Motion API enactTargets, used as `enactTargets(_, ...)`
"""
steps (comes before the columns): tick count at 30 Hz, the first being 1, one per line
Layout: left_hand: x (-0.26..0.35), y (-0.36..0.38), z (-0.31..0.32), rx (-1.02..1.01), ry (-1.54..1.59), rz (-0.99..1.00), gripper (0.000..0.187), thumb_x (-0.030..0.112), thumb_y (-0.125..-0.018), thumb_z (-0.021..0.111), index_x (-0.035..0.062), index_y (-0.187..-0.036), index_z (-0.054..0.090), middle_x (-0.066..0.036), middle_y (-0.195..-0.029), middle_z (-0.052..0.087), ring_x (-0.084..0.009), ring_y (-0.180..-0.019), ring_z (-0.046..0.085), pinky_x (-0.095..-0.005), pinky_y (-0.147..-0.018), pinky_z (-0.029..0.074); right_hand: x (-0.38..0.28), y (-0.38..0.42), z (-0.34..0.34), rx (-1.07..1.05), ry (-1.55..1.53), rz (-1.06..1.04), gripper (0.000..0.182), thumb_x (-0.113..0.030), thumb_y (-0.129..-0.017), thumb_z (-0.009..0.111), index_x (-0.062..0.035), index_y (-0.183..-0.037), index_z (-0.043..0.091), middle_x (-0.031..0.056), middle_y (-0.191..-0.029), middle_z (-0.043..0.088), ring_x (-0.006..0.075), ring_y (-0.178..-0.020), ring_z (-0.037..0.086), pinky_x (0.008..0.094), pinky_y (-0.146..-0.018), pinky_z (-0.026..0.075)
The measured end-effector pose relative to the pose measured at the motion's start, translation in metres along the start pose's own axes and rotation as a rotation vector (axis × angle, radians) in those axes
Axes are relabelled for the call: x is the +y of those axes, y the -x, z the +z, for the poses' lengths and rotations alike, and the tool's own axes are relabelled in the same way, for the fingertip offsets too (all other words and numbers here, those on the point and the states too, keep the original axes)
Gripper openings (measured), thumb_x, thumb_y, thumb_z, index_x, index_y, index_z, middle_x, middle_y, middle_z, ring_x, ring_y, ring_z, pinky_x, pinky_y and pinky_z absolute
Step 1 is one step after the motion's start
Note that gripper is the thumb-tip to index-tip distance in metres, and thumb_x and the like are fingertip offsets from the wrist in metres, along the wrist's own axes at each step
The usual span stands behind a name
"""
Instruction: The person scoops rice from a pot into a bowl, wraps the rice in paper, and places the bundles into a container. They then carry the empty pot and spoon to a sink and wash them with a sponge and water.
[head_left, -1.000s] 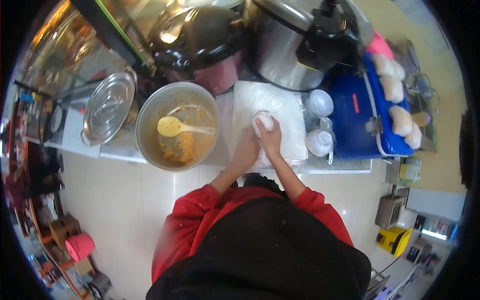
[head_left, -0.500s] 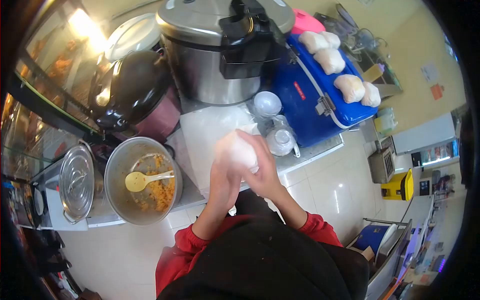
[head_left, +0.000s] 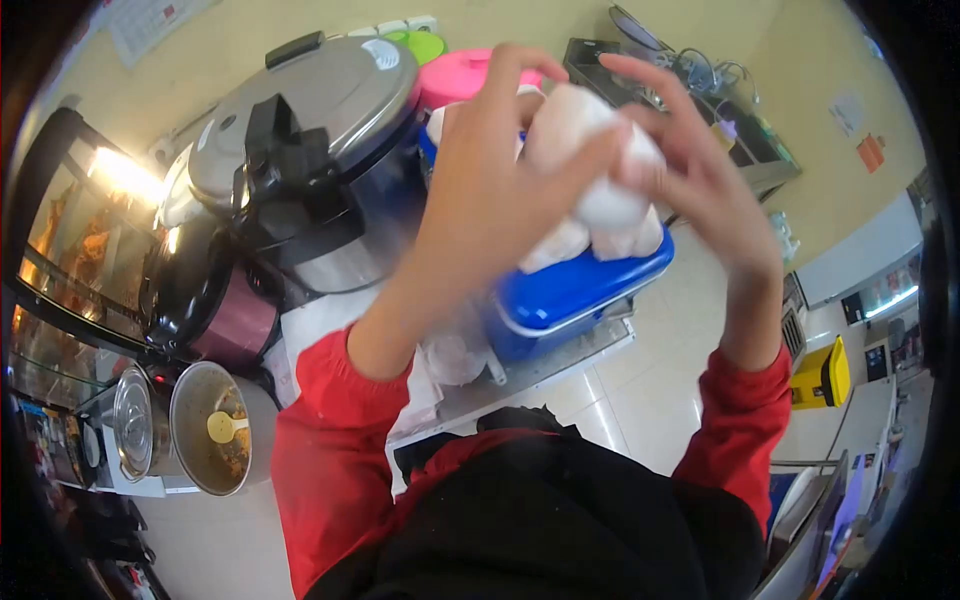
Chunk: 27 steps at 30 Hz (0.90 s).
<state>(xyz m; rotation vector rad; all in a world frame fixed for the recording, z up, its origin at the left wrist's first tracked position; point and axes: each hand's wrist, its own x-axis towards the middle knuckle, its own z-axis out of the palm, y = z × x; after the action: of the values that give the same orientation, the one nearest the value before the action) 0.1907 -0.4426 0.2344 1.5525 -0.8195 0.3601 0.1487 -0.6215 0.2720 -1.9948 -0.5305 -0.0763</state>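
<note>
A white paper-wrapped bundle (head_left: pixel 588 150), slightly blurred, is held up between my two hands above the blue cooler box (head_left: pixel 575 300). My left hand (head_left: pixel 505 165) grips its left side, thumb across the front. On the right side, my right hand (head_left: pixel 690 165) holds it with curved fingers and thumb. Below and behind it, more wrapped bundles (head_left: pixel 555 247) lie on the cooler lid, partly hidden by my hands. Beneath my left forearm is white paper (head_left: pixel 315 325) on the counter, with a plastic-covered white cup (head_left: pixel 455 358) at the counter's right part.
To the left stand a large steel cooker (head_left: pixel 340 270), a dark-lidded pink pot (head_left: pixel 235 315) and a glass food case (head_left: pixel 75 225). An open pot (head_left: pixel 185 385) holds orange rice and a pale spoon (head_left: pixel 222 428). A pink lid (head_left: pixel 450 72) is behind the cooler.
Both hands have lifted the wrapped bundle from over the white paper, up and right, to above the cooler lid. The head view has shifted to the right.
</note>
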Motion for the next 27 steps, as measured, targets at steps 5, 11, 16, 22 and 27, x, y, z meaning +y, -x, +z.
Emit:
enactTargets(5, -0.098, -0.079, 0.05, -0.233, -0.904, -0.067, 0.038, 0.025, -0.079, 0.06, 0.0017, -0.108, 0.05, -0.018, -0.1, 0.054, -0.0303, -0.09, 0.056, -0.0504, -0.078, 0.041, 0.112, -0.069, -0.065, -0.035, -0.259, 0.255, 0.051, -0.046, -0.086, 0.055, -0.0024, -0.112, 0.047, 0.0066, -0.101, 0.057, 0.0109, -0.089, 0.053, 0.0244, -0.079, 0.043)
enactTargets(11, -0.115, -0.058, 0.061, -0.164, -1.199, 0.174, 0.038, 0.017, -0.079, 0.056, 0.0003, -0.113, 0.049, -0.019, -0.116, 0.048, -0.0388, -0.121, 0.032, -0.0598, -0.097, 0.018, 0.188, -0.105, -0.061, -0.332, 0.007, 0.217, 0.048, -0.048, -0.085, 0.054, -0.0031, -0.102, 0.054, 0.0073, -0.084, 0.057, 0.0114, -0.083, 0.049, 0.0278, -0.071, 0.04)
enactTargets(16, -0.117, -0.056, 0.058, -0.294, -1.287, 0.164, 0.04, 0.013, -0.081, 0.052, 0.0005, -0.118, 0.047, -0.02, -0.12, 0.048, -0.0378, -0.122, 0.035, -0.0583, -0.1, 0.018, 0.182, -0.111, -0.048, -0.104, 0.448, -0.275, 0.037, -0.036, -0.086, 0.055, 0.0009, -0.086, 0.057, 0.0127, -0.072, 0.056, 0.0191, -0.064, 0.051, 0.0337, -0.058, 0.041)
enactTargets(22, -0.126, -0.059, 0.048, -0.29, -1.062, 0.01, 0.044, 0.023, -0.089, 0.045, -0.0002, -0.126, 0.042, -0.022, -0.127, 0.044, -0.0358, -0.121, 0.039, -0.051, -0.102, 0.024, 0.18, -0.112, -0.048, 0.015, 0.291, -0.001, 0.029, -0.029, -0.087, 0.051, -0.0017, -0.087, 0.06, 0.015, -0.068, 0.056, 0.0273, -0.061, 0.052, 0.0391, -0.059, 0.042)
enactTargets(27, -0.097, -0.059, 0.01, -0.28, -1.068, -0.073, 0.051, 0.032, -0.092, 0.043, 0.002, -0.133, 0.036, -0.02, -0.135, 0.038, -0.0343, -0.128, 0.031, -0.0472, -0.103, 0.024, 0.163, -0.115, -0.047, 0.236, 0.345, -0.244, 0.027, -0.027, -0.089, 0.049, -0.0037, -0.09, 0.063, 0.0157, -0.079, 0.057, 0.0307, -0.07, 0.055, 0.0404, -0.063, 0.042)
